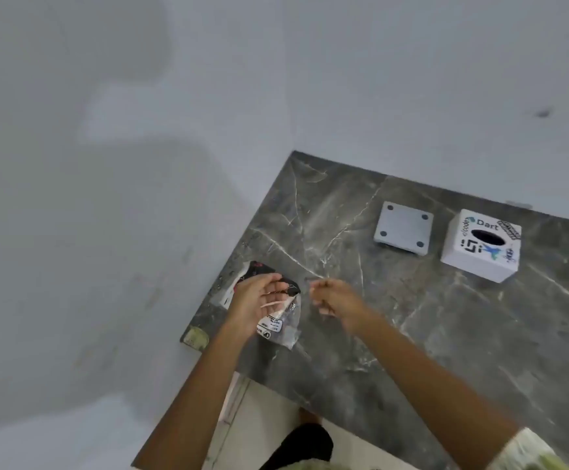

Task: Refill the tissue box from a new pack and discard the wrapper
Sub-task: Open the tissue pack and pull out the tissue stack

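Observation:
A white tissue box (479, 247) with printed stickers and a dark oval slot stands upright at the far right of the dark marble table (395, 334). Its flat white base plate (404, 228) lies beside it to the left. Near the table's left edge my left hand (254, 300) rests on a clear plastic tissue pack (281, 320) with black print and a white label. My right hand (332, 296) hovers just right of the pack, its fingers curled; whether it pinches anything is unclear.
Grey-white walls meet in a corner behind the table. The table's left corner (194, 335) is chipped. Pale floor and my dark clothing (301, 442) show below the front edge.

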